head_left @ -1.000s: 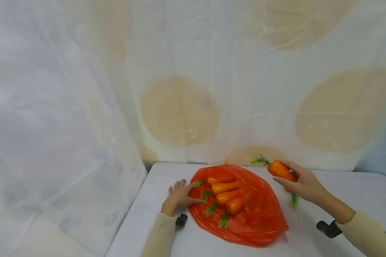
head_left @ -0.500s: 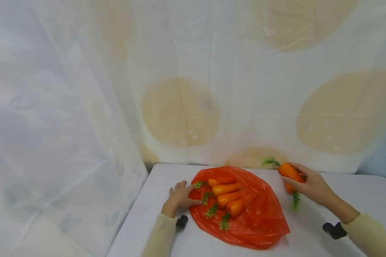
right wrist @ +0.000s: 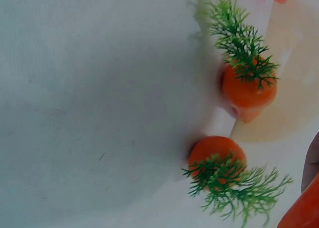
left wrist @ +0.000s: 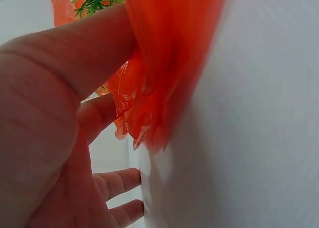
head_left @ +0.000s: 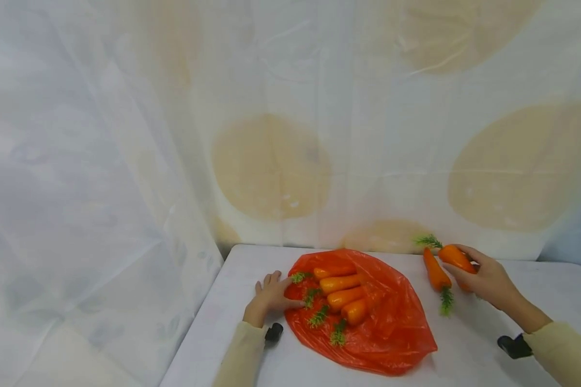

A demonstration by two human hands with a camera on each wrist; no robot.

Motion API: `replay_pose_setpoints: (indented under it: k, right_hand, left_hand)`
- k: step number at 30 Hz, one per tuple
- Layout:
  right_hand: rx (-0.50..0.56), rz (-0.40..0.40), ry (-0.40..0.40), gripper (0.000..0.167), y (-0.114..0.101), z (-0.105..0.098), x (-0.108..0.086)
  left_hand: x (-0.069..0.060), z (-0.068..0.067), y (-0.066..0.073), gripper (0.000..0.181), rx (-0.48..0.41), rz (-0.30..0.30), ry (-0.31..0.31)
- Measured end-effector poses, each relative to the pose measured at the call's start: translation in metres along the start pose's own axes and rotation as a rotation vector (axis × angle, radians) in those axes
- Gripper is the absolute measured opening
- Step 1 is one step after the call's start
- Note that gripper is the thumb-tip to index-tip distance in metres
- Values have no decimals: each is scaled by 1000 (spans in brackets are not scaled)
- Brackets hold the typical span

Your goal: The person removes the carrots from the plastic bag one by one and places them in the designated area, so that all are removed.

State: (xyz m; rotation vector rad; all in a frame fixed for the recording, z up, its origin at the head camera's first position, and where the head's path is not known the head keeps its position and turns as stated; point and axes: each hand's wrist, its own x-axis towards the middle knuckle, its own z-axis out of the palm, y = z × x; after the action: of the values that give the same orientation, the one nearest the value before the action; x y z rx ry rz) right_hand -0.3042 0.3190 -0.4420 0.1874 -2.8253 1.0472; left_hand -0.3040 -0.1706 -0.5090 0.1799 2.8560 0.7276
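Holding one carrot (head_left: 455, 257) between thumb and fingers of the right hand (head_left: 491, 280), to the right of the bag (head_left: 392, 341). Probably light and stiff, but glossy, so perhaps a little slippery; better to grip around the thick body, not by the thin leaves (head_left: 429, 241). Close by, also right of the bag, see two loose carrots (head_left: 436, 271). Touching the left edge of the bag with the left hand (head_left: 268, 296), with fingers spread, not clenched. Inside the bag, see four more carrots (head_left: 340, 283).
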Motion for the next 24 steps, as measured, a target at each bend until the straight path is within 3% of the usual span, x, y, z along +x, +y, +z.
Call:
replay_pose_setpoints:
  k: [13,24]
  right_hand:
    - [-10,81,-20,83,28,-10,11]
    - [-4,55,76,70,49,-26,11]
  left_hand:
    - [-1,1,3,80,-6,-3,-2]
    - [1,2,5,79,-1,-2,-4]
